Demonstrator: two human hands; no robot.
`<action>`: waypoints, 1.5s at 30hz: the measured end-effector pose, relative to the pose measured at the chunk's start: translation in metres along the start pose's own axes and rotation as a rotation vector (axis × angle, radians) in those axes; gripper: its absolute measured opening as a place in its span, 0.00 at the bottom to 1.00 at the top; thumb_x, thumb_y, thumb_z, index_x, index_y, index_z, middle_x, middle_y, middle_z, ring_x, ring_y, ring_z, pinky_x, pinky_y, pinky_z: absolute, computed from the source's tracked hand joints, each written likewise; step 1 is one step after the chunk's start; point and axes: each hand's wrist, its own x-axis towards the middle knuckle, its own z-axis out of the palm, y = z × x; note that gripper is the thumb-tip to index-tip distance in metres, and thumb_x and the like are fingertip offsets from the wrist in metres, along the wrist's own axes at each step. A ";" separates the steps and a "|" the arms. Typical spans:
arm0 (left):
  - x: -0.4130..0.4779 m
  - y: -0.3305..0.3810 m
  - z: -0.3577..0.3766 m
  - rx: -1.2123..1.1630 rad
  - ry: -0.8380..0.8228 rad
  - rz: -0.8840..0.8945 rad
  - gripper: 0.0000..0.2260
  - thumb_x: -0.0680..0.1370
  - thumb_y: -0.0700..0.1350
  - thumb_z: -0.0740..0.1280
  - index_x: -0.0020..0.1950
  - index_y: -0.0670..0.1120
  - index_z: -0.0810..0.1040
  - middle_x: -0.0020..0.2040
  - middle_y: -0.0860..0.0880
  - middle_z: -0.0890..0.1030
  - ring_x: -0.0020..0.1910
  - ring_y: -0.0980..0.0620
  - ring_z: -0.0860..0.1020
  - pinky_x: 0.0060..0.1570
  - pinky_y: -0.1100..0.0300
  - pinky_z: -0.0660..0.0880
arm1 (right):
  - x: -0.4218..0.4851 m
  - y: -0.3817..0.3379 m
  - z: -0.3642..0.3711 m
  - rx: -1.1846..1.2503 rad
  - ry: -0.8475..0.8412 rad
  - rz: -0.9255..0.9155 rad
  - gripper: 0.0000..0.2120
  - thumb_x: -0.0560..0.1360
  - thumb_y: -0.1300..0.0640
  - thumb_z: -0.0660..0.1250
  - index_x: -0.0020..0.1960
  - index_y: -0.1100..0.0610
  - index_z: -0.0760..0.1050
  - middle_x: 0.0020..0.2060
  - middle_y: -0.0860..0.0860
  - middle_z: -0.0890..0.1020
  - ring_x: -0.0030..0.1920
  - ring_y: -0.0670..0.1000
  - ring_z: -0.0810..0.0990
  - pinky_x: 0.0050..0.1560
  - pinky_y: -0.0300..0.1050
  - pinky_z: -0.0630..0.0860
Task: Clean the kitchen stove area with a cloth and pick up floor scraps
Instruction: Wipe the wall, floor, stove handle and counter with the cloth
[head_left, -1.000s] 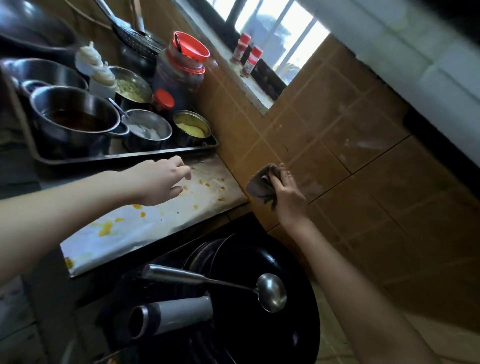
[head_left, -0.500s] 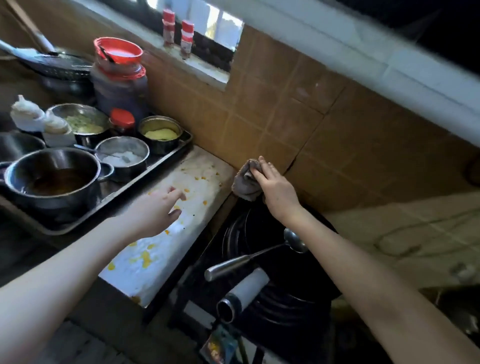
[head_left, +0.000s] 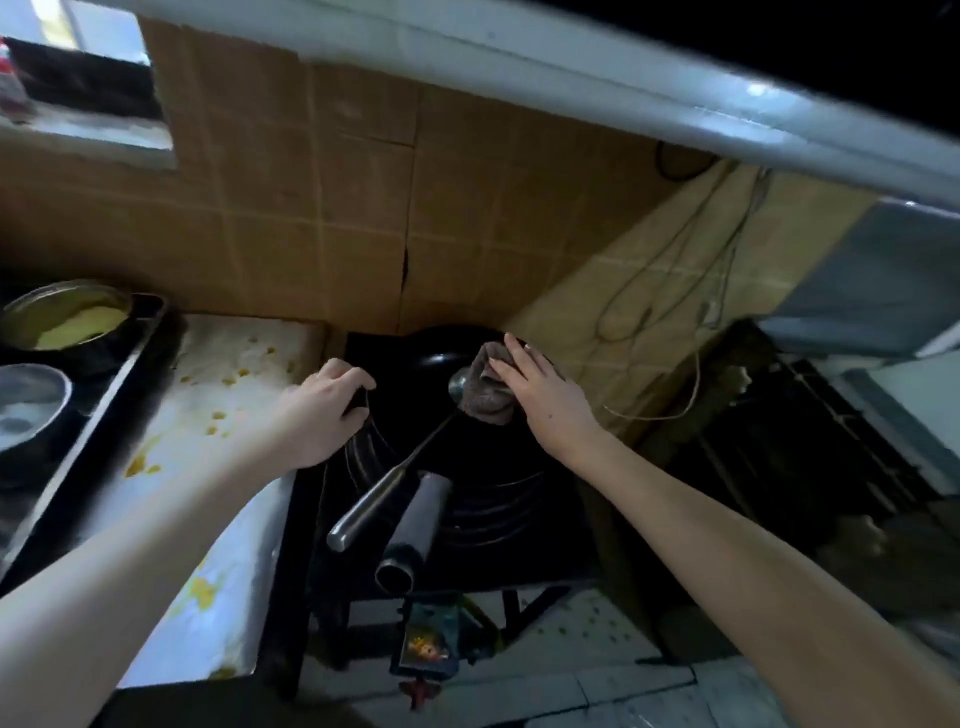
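A black wok (head_left: 467, 499) sits on the stove at the centre, with a steel ladle (head_left: 395, 475) lying across it and a tubular wok handle (head_left: 415, 530) pointing toward me. My right hand (head_left: 540, 400) holds a grey-brown cloth (head_left: 485, 392) over the wok's far side, next to the ladle's bowl. My left hand (head_left: 317, 410) is curled over the wok's left rim, beside the white counter (head_left: 228, 467), which is spotted with yellow food stains.
A dark tray (head_left: 119, 374) at the left carries metal bowls, one with yellow paste (head_left: 72, 322). Brown wall tiles (head_left: 337, 208) stand behind the stove. Loose cords (head_left: 675, 291) hang on the right wall. A colourful packet (head_left: 426, 644) lies below the stove front.
The view has swung right and down. My right hand brought the cloth from the wall tiles down over the wok. My left hand left the stained counter and reached the wok's rim.
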 end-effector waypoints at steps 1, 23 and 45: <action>0.005 0.009 0.003 0.010 -0.014 0.036 0.16 0.79 0.47 0.61 0.66 0.48 0.69 0.65 0.46 0.67 0.58 0.44 0.74 0.56 0.51 0.72 | -0.012 0.008 0.000 -0.001 -0.007 0.036 0.33 0.77 0.66 0.59 0.77 0.50 0.50 0.77 0.49 0.43 0.76 0.53 0.50 0.68 0.48 0.64; 0.075 0.270 0.110 0.112 -0.297 0.435 0.17 0.82 0.51 0.56 0.70 0.49 0.64 0.70 0.47 0.62 0.64 0.46 0.69 0.62 0.49 0.69 | -0.271 0.178 0.044 0.066 -0.124 0.565 0.34 0.77 0.69 0.59 0.77 0.50 0.49 0.77 0.49 0.42 0.77 0.55 0.47 0.71 0.51 0.60; 0.130 0.402 0.230 0.165 -0.460 0.495 0.16 0.81 0.51 0.57 0.68 0.50 0.66 0.68 0.47 0.64 0.62 0.44 0.70 0.61 0.50 0.69 | -0.343 0.298 0.111 0.214 -0.266 0.682 0.36 0.74 0.70 0.62 0.76 0.51 0.53 0.77 0.49 0.44 0.76 0.54 0.50 0.71 0.50 0.63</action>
